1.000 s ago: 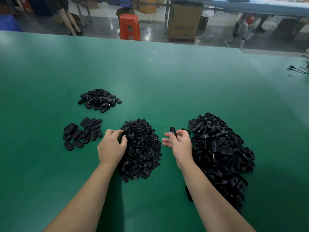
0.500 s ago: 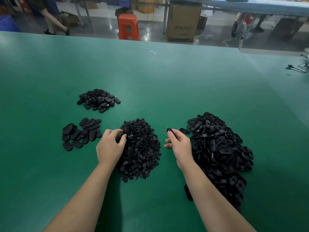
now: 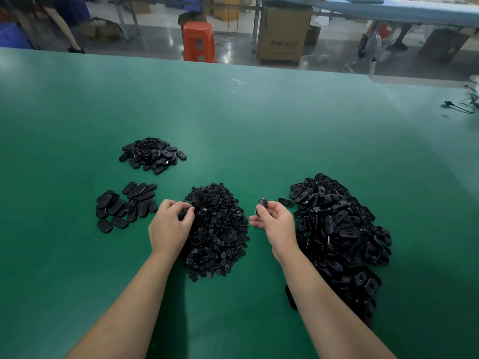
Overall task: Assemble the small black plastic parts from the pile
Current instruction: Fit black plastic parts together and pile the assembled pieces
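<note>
1. Parts location: taking the middle pile as the clock centre, the small round parts lie in the middle pile (image 3: 217, 229). The oval shells form the large pile (image 3: 337, 234) at 3 o'clock. A flat group of ovals (image 3: 125, 204) lies at 9 o'clock, and a further small heap (image 3: 153, 154) at 10 o'clock; judged by their separate placement, these may be finished units.

2. Hand state: your right hand (image 3: 276, 224) grasps one oval shell (image 3: 262, 203) between thumb and fingers, above the table (image 3: 259, 120) and between the two main piles. Your left hand (image 3: 169, 226) has its fingertips curled in a pinch at the 9 o'clock edge of the middle pile; whether a round part is already captured there cannot be told.

3. Handling: judge the parts as light, rigid moulded plastic with a smooth, somewhat slippery surface. Hold the shell by its long edges so that its face remains free. Pick a round part by its rim.

4. Risk: loose heaps shift readily. Lift single parts off the top or the edge; do not dig.

5. Clearance: the green surface from 11 to 1 o'clock is open well beyond the piles. A cable (image 3: 458, 107) lies at the far 2 o'clock edge, well apart. The gap between the two main piles is narrow; assemble above it, not in it.
</note>
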The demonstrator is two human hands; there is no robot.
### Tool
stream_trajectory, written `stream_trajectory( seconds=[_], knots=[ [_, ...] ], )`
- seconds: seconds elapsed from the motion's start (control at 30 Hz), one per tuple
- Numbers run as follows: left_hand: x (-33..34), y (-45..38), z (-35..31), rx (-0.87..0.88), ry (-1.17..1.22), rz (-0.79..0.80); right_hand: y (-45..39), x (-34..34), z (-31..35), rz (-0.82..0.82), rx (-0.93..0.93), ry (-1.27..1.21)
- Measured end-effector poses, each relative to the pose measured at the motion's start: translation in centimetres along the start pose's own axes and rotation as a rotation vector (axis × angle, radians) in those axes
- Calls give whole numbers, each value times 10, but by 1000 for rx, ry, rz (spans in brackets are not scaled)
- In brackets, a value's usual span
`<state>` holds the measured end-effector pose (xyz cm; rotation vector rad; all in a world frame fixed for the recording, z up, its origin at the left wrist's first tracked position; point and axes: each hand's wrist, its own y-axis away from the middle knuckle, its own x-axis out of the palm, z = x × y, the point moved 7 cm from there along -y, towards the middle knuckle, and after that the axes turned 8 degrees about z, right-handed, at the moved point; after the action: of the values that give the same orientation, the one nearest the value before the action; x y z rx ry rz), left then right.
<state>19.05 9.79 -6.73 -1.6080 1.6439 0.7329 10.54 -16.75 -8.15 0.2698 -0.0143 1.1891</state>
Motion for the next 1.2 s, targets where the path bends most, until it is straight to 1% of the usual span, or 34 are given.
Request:
stream_trajectory(
  seconds=[0.17, 0.3, 0.4, 0.53, 0.67, 0.8, 1.03, 1.2],
  knots=[
    [-5, 0, 2, -14, 123, -13, -1, 4, -1, 12, -42, 22],
    [-3, 0, 9, -78, 300, 46, 0, 7, 0, -3, -79, 119],
    [-6, -2, 17, -100, 440, 75, 0, 8, -2, -4, -79, 139],
    [-12, 0, 16, -117, 534, 55, 1, 8, -2, 12, -74, 165],
    [-2, 1, 0, -69, 441, 148, 2, 8, -2, 21, -65, 204],
    [0, 1, -8, -53, 364, 172, 2, 9, -1, 27, -72, 244],
    [-3, 0, -12, -39, 380, 197, 2, 9, -1, 34, -79, 280],
    [-9, 2, -22, 36, 401, 208, 2, 8, -2, 23, -79, 228]
  ],
)
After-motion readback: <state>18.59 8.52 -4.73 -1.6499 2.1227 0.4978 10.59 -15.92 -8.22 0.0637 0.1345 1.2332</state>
